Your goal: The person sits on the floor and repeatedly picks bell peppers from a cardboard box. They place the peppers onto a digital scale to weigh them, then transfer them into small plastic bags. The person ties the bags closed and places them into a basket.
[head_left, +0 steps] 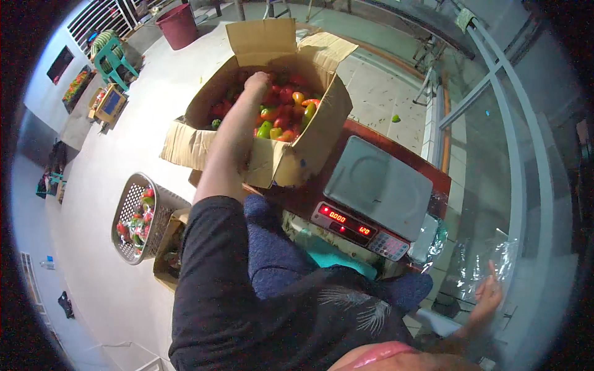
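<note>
My left hand (258, 81) reaches into an open cardboard box (312, 154) and is closed at the heap of red, orange and green peppers (284, 114). What its fingers hold, if anything, is hidden. Low at the right, my right hand (489, 293) pinches a clear plastic bag (476, 267), with one finger stretched out. Between the two hands, a digital scale (377, 185) with a bare grey platform and lit red digits stands on a reddish-brown table (436, 179).
Left of my arm, a plastic basket (166, 201) holds bagged peppers, with a small carton (164, 275) beside it. Farther off are a maroon bucket (177, 28), a green chair (112, 57) and a box (110, 105). A glass panel with a metal frame (473, 99) borders the right side.
</note>
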A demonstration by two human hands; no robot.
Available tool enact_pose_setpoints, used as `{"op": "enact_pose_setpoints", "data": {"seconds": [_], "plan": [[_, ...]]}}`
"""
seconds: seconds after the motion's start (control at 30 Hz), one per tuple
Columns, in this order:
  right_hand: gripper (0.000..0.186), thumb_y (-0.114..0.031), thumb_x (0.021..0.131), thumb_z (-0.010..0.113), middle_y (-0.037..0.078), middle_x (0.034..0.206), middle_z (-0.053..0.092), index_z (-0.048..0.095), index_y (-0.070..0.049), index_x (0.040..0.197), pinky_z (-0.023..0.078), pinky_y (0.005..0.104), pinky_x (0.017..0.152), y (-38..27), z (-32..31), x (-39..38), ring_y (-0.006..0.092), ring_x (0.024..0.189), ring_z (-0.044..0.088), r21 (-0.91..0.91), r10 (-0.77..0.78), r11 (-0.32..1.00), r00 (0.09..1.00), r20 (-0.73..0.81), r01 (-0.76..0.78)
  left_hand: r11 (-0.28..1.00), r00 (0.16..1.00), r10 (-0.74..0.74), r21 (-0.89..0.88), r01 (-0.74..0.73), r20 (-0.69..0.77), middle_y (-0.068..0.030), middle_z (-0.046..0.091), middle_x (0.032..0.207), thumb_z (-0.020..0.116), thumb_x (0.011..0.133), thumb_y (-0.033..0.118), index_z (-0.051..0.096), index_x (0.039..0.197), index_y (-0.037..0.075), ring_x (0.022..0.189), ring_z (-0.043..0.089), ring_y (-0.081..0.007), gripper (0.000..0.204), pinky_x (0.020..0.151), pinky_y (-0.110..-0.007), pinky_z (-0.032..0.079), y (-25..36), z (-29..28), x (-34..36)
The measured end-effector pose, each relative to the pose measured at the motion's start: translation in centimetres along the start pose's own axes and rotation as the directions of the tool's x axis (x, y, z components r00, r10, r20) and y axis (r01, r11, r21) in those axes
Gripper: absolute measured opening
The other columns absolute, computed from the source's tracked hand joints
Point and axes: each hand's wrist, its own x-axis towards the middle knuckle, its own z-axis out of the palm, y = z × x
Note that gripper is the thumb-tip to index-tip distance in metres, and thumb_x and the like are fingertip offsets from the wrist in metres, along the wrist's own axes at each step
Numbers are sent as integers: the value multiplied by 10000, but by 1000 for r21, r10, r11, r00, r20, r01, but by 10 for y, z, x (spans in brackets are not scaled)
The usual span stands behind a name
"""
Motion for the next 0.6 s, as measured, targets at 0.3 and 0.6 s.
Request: {"op": "enact_pose_setpoints", "data": {"seconds": [0.3, 0.6], "plan": [[299, -193, 948, 496, -48, 634, 387, 617, -130, 1214, 314, 225, 491, -10, -36, 12, 37, 557, 358, -213, -64, 977, 967, -246, 11, 999, 938, -29, -22, 23, -347, -167, 665, 891, 680, 735, 329, 549, 974, 18, 829, 651, -336, 414, 712, -443, 514, -15, 41, 10], [396, -331, 967, 456, -34, 848, 557, 597, -51, 1209, 330, 200, 534, 111, -210, 52, 58, 605, 354, -513, -251, 853, 787, -563, -95, 749, 667, 601, -603, -276, 440, -57, 682, 784, 749, 725, 280, 680, 943, 19, 716, 630, -168, 347, 667, -326, 500, 43, 3, -10]]}}
